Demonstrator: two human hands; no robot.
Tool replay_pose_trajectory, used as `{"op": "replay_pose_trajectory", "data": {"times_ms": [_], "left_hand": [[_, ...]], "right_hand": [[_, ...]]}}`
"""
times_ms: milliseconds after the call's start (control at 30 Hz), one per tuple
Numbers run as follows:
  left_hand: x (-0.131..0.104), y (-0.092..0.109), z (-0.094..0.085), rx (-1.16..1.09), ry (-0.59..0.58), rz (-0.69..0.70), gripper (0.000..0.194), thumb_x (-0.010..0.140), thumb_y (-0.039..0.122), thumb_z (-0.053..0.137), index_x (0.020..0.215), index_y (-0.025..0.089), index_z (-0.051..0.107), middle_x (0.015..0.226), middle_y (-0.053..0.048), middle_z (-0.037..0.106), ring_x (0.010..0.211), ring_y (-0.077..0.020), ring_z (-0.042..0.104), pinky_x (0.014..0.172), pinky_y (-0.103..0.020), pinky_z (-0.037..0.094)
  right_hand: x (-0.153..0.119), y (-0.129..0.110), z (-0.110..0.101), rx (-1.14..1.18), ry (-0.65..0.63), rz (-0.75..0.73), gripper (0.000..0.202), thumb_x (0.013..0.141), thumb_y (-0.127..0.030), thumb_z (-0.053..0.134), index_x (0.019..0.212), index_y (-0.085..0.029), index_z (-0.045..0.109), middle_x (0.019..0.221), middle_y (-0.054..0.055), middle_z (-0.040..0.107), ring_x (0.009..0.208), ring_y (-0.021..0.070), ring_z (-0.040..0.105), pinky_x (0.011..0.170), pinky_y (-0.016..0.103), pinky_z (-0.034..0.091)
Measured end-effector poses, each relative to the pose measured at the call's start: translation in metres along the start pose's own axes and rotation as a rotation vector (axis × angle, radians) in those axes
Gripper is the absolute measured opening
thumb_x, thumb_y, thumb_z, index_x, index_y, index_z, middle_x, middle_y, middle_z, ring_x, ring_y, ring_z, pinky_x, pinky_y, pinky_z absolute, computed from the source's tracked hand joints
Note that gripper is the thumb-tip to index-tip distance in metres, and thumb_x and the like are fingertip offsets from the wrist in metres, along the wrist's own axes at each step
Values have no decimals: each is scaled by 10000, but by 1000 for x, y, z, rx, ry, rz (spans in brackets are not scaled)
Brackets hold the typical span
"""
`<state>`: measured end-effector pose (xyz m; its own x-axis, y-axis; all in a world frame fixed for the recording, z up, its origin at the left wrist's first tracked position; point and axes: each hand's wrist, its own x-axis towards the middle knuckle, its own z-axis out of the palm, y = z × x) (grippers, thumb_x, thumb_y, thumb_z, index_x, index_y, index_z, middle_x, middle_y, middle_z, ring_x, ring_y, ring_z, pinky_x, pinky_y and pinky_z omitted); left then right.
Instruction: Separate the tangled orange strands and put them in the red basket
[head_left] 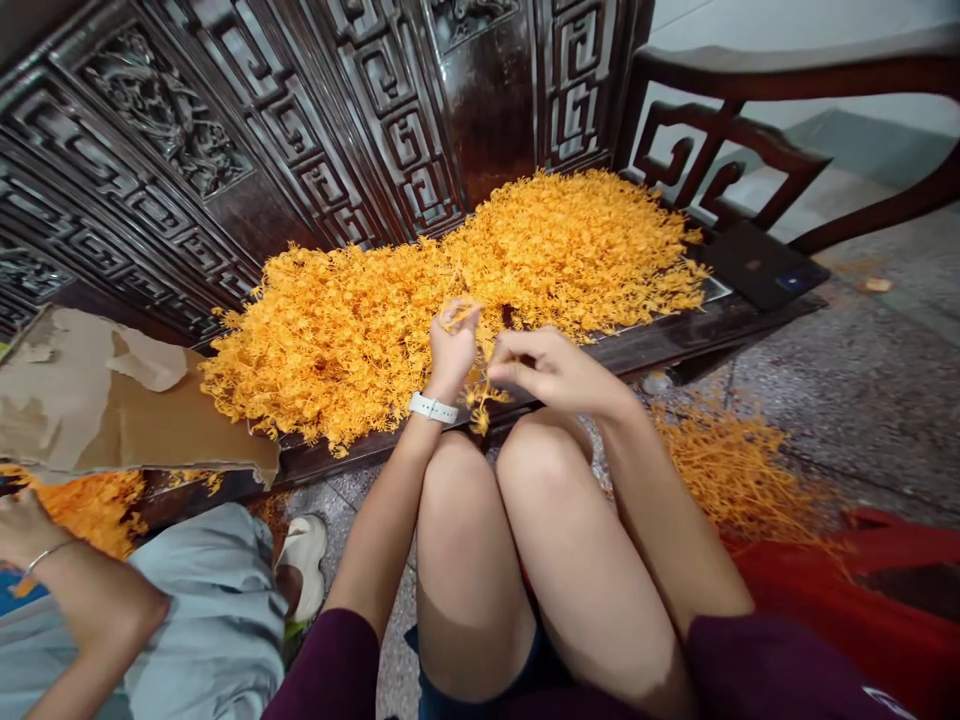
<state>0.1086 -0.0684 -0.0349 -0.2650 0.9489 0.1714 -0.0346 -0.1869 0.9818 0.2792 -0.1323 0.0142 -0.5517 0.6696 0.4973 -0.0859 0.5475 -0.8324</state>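
A long heap of orange thread-like pieces [360, 320] covers much of the dark wooden bench [645, 345]. In front of it, above my knees, my left hand [454, 345] is closed on an orange strand that shows at its fingertips; a white watch band circles that wrist. Just to the right, my right hand [544, 368] has thumb and fingers pinched near a small orange cluster [480, 400] hanging between the hands. What exactly the right fingertips grip is too small to make out.
Cardboard [172, 425] lies at the left end of the heap. Another person's arm [97, 600] is at lower left. A dark tablet [761, 265] rests at the bench's right end. Orange strands [735, 470] lie on the right above red material [840, 600]. Carved wood backs the bench.
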Motion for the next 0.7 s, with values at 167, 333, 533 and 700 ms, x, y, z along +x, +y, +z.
{"op": "replay_pose_trajectory", "data": {"times_ms": [167, 333, 533, 700], "left_hand": [[1, -9, -10, -57, 2, -146, 74, 959, 188, 692, 978, 171, 762, 1178, -80, 759, 1158, -171, 664, 1108, -314, 452], [-11, 7, -11, -84, -311, -87, 284, 997, 382, 662, 1205, 247, 802, 1186, -64, 762, 1161, -213, 669, 1082, -364, 502], [-16, 16, -14, -153, -502, -320, 478, 935, 567, 675, 1246, 222, 791, 525, 38, 447, 421, -119, 412, 562, -333, 532], [-20, 16, -8, -209, -526, -362, 378, 876, 472, 716, 1138, 214, 804, 499, 46, 398, 404, -103, 318, 427, -256, 336]], "right_hand": [[-10, -48, -17, 397, -530, -138, 119, 922, -298, 792, 867, -192, 794, 754, 68, 742, 676, 153, 689, 651, 263, 513], [4, 9, -8, 636, 494, 108, 406, 888, -675, 696, 993, -283, 726, 987, 33, 713, 590, 93, 503, 502, 223, 434], [8, 59, 5, 162, 681, 273, 481, 792, -396, 870, 1196, -276, 638, 1032, 18, 665, 626, 100, 491, 499, 226, 415], [7, 59, 14, 379, 600, 350, 525, 819, -465, 830, 1143, -271, 465, 766, -68, 628, 574, 117, 516, 534, 235, 442]]}}
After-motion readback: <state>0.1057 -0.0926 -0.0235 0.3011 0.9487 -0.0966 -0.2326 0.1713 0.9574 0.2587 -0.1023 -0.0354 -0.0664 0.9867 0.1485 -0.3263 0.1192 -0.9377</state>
